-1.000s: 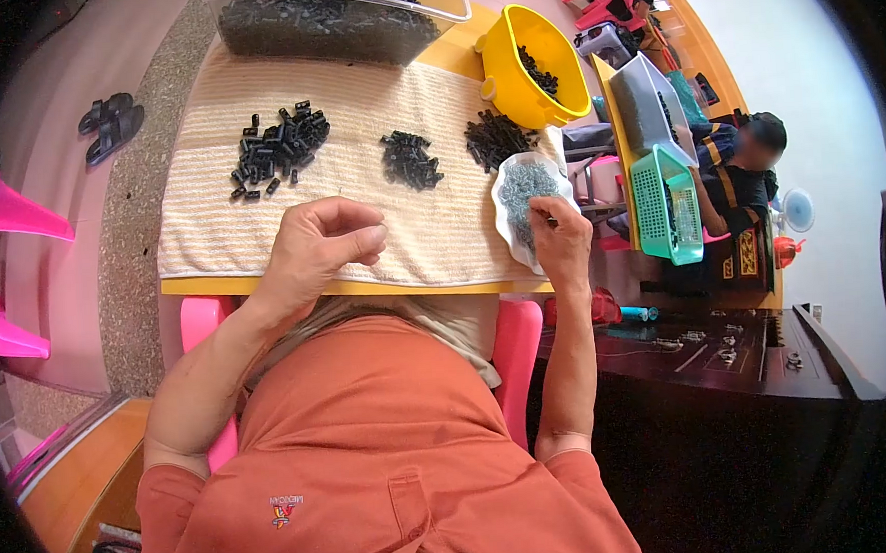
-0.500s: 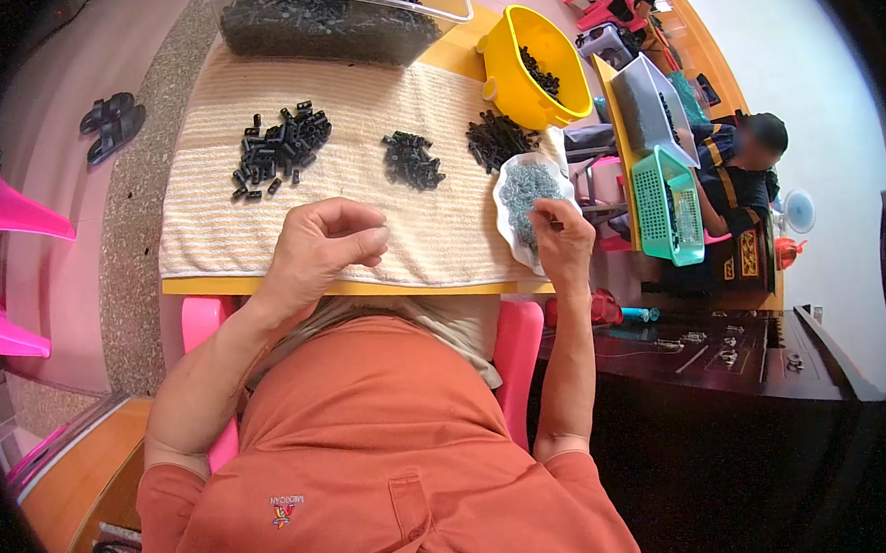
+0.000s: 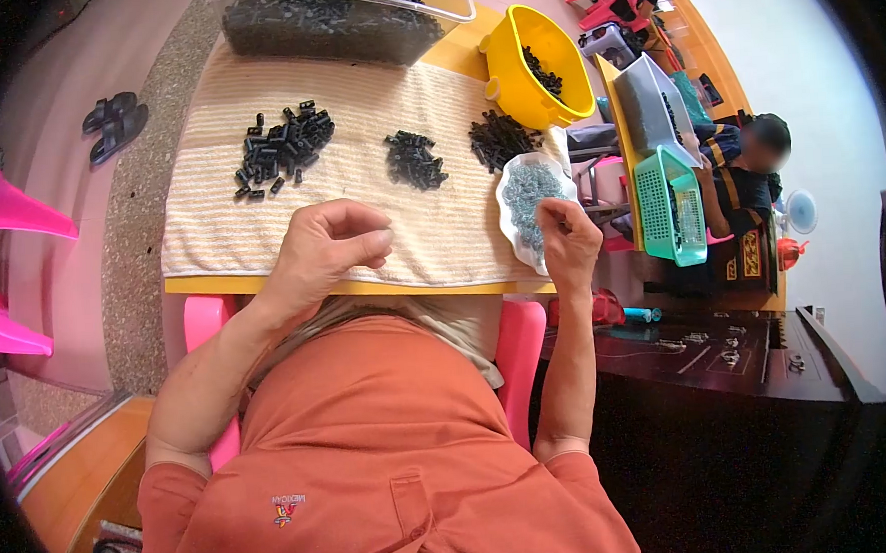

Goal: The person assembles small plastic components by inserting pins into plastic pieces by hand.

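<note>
R hand (image 3: 572, 245) curled at R edge of white dish (image 3: 507, 213) w/ clear bits (image 3: 532, 184); L hand (image 3: 323, 251) half-curled over striped towel (image 3: 451, 241) on worktop (image 3: 293, 285), nr blk pcs (image 3: 284, 150).

Small-parts workshop by the look, piles of black parts (image 3: 415, 161) on towel-covered table (image 3: 203, 285) at upper centre, bulk bin (image 3: 341, 42) at top edge, co-worker (image 3: 744, 186) seated at another bin-laden table (image 3: 632, 196) at right, pink stool (image 3: 7, 269) far left
</note>
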The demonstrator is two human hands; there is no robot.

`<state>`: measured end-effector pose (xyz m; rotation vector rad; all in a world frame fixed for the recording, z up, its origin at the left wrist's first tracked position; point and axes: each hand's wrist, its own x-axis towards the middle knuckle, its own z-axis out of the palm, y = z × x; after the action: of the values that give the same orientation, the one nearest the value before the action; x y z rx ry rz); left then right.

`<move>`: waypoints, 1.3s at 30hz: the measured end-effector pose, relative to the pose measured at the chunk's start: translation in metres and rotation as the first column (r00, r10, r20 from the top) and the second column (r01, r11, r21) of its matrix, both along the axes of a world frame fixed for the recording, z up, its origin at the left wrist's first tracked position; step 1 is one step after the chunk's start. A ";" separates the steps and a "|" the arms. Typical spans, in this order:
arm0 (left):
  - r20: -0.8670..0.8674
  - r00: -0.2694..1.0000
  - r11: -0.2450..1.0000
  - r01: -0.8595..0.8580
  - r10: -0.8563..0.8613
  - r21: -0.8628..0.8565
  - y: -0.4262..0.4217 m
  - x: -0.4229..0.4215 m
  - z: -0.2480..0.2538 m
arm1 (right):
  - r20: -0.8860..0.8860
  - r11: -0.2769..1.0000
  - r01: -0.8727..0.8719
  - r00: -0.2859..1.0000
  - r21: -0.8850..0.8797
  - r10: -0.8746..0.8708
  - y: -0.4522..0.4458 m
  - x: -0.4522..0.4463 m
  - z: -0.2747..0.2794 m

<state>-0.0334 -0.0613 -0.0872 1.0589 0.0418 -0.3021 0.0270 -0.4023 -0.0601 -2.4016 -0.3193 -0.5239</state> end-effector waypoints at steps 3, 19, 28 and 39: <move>0.009 1.000 1.000 0.014 -0.014 0.000 0.000 0.000 0.000 | -0.026 0.987 -0.045 0.998 0.153 0.050 0.007 -0.001 -0.001; 0.056 0.993 0.994 0.102 -0.100 -0.034 -0.003 -0.002 -0.001 | -0.225 0.648 -0.267 0.788 0.713 0.572 0.140 -0.043 -0.004; 0.084 0.987 0.989 0.143 -0.140 -0.037 -0.003 -0.002 -0.001 | -0.232 0.712 -0.269 0.821 0.649 0.522 0.137 -0.044 -0.006; 0.067 0.989 0.990 0.137 -0.134 -0.039 -0.003 -0.004 0.001 | -0.138 0.662 -0.326 0.825 0.675 0.548 0.138 -0.047 -0.009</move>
<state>-0.0369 -0.0638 -0.0864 1.0299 -0.0945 -0.3903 -0.0201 -0.2643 -0.0690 -1.6198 -0.4791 0.0294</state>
